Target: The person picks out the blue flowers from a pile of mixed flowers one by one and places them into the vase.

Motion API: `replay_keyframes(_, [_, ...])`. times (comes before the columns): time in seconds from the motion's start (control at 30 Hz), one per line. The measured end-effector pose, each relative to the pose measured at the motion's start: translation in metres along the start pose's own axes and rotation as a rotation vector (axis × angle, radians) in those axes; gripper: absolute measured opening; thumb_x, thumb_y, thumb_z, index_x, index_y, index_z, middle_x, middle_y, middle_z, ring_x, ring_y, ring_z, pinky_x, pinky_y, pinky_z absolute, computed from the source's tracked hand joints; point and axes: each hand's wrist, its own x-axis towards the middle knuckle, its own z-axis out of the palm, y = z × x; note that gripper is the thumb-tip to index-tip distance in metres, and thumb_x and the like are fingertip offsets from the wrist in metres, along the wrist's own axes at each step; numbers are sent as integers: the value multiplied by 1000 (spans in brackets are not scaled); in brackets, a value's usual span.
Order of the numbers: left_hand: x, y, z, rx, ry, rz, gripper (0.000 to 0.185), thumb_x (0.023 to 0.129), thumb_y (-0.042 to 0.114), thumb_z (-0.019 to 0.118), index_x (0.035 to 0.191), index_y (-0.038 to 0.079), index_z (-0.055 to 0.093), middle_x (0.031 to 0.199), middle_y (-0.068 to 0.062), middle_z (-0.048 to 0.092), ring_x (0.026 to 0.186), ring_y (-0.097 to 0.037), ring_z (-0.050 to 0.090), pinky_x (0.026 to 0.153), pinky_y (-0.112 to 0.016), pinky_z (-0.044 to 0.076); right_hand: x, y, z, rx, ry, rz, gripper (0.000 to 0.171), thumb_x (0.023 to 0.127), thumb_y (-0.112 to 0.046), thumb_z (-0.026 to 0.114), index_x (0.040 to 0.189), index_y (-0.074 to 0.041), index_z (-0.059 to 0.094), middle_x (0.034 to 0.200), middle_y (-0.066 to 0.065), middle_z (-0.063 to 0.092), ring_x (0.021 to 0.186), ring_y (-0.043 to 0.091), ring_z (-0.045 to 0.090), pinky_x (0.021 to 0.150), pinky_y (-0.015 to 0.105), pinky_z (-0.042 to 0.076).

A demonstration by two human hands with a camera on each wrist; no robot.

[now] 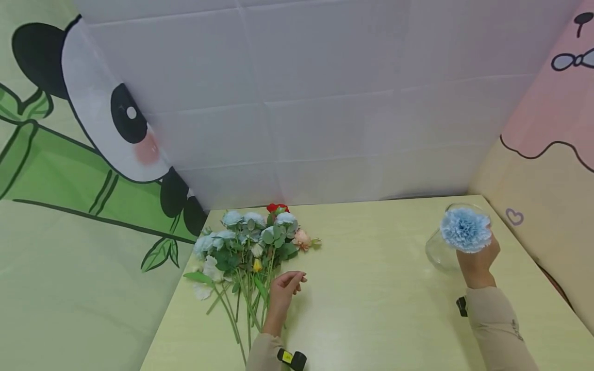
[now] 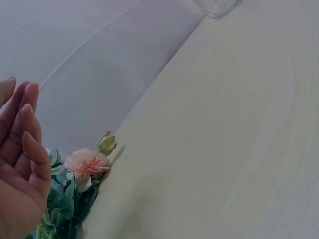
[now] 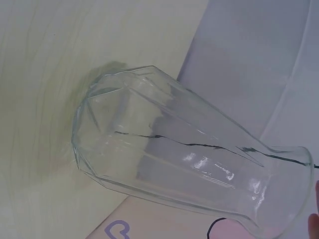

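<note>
A bunch of artificial flowers [image 1: 250,239] lies on the pale yellow table [image 1: 371,299] at the left, pale blue heads away from me and stems toward me. My left hand [image 1: 289,284] hovers just right of the stems with loosely curled fingers, holding nothing. In the left wrist view the left hand [image 2: 20,164] is beside a peach rose [image 2: 85,163]. My right hand [image 1: 478,263] holds a blue carnation [image 1: 465,229] up beside the mouth of a clear glass vase [image 1: 438,253]. In the right wrist view the faceted vase [image 3: 174,154] has nothing in it.
A white panel wall stands behind the table, a panda-and-bamboo panel on the left and a pink cartoon panel on the right. A red flower [image 1: 277,208] peeks out behind the bunch. Bare tabletop stretches between the bunch and the vase.
</note>
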Motion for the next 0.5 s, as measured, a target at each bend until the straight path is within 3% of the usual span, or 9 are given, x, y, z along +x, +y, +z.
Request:
replay_keyframes(0.13, [0,0,0,4,-4,8,30,88,25,62,94,-4,68,71,11,66,56,-4,50,55,-26,43,4,0,-1,-52,-46,-8,19,83,-4,50,67,7,47,60,28,51,52,41,48,49,55,36])
replay_keyframes(0.4, [0,6,-1,4,-15,-42,25,89,20,61,97,-3,68,71,11,65,57,-4,50,57,-25,44,10,3,-1,-98,-94,47,19,85,-3,48,68,6,47,62,28,53,53,42,49,47,53,35])
replay_keyframes(0.5, [-3,13,-1,13,-20,-46,24,89,18,60,97,-4,67,72,10,65,58,-5,50,58,-25,44,7,3,-1,-67,-91,61,14,83,-1,52,75,10,56,73,30,59,64,44,55,54,53,38])
